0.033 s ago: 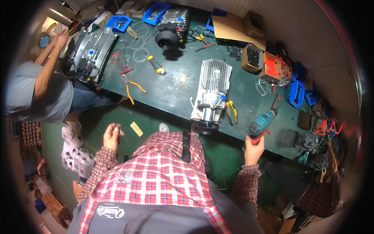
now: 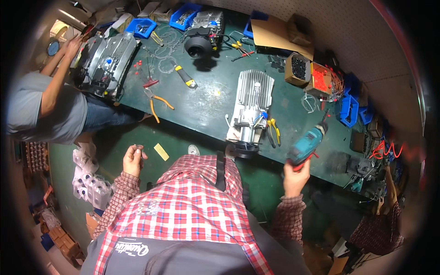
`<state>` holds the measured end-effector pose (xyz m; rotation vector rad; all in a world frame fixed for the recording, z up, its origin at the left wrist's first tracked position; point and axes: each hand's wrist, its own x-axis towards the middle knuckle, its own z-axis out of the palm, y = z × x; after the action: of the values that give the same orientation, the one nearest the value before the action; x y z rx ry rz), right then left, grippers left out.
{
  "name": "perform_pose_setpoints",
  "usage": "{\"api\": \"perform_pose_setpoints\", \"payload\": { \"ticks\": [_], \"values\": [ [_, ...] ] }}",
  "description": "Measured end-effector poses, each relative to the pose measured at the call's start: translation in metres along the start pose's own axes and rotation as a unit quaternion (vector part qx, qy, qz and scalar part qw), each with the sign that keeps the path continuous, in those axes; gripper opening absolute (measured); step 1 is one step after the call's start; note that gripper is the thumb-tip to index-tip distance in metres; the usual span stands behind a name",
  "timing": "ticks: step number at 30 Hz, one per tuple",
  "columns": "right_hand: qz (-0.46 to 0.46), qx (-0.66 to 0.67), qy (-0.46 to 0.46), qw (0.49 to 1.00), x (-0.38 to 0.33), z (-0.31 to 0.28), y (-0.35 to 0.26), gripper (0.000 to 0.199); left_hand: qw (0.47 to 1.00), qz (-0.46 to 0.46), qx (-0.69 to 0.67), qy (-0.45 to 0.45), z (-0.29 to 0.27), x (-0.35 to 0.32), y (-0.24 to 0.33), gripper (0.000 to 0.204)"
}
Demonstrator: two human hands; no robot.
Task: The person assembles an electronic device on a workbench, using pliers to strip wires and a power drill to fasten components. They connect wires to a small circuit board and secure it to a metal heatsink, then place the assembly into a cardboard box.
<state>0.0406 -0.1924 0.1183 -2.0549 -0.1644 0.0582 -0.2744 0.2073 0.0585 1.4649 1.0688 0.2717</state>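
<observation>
Hands first: the right hand (image 2: 294, 176) is wrapped around the grip of a teal cordless drill (image 2: 308, 143), nose angled up and away over the near edge of the bench (image 2: 206, 105), so it looks held ready rather than parked. The left hand (image 2: 132, 160) is up off the bench at the person's left, fingers pinched on a small dark part (image 2: 138, 147); too tiny to say what it is, maybe a screw or bit. Between the two hands, a bit ahead, sits a finned silver metal housing (image 2: 251, 103) lying lengthwise with its wired end toward the person, which makes sense since that end is the one within reach. Just right of that end, close to the drill hand, are yellow-handled pliers (image 2: 274, 130). Further out beyond the left hand there are orange-handled pliers (image 2: 156, 103) and a yellow and black tool (image 2: 184, 76) lying loose. The bench top is dark green and pretty cluttered, with blue parts bins (image 2: 141, 26) along the far side, a flat piece of cardboard (image 2: 275, 34), a box of dark fasteners (image 2: 298, 68) and an orange box (image 2: 321, 78) beyond the right hand. Far left, another person (image 2: 43, 103) is bent over a similar big housing (image 2: 105, 62). Floor is green too, with white plastic containers (image 2: 89, 185) down by the left hand's side.
</observation>
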Motion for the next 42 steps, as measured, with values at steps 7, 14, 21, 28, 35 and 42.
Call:
{"api": "perform_pose_setpoints", "payload": {
  "ticks": [7,14,21,28,35,42],
  "values": [
    [-0.275,-0.174,-0.362,0.874,-0.027,0.201,-0.091,0.042,0.998,0.02,-0.065,0.005,-0.005,0.007,-0.003,0.019],
    [-0.336,-0.319,-0.384,0.799,0.024,0.431,-0.031,0.039,0.987,0.014,-0.043,0.156,-0.107,-0.032,-0.053,0.023],
    [-0.146,-0.405,-0.195,0.881,0.072,0.427,-0.058,0.023,0.979,0.0,-0.039,0.202,-0.119,-0.051,-0.039,0.024],
    [0.163,-0.086,0.175,0.967,0.296,0.408,-0.018,0.027,0.992,-0.068,-0.011,0.109,-0.071,-0.04,-0.003,0.023],
    [0.061,-0.381,-0.139,0.912,0.359,0.449,0.024,0.028,0.994,-0.084,-0.029,0.056,-0.015,-0.04,0.013,0.021],
    [0.205,-0.161,0.075,0.962,0.31,0.384,-0.048,0.043,0.995,-0.021,-0.074,0.07,0.017,-0.031,0.023,0.022]
  ]
}}
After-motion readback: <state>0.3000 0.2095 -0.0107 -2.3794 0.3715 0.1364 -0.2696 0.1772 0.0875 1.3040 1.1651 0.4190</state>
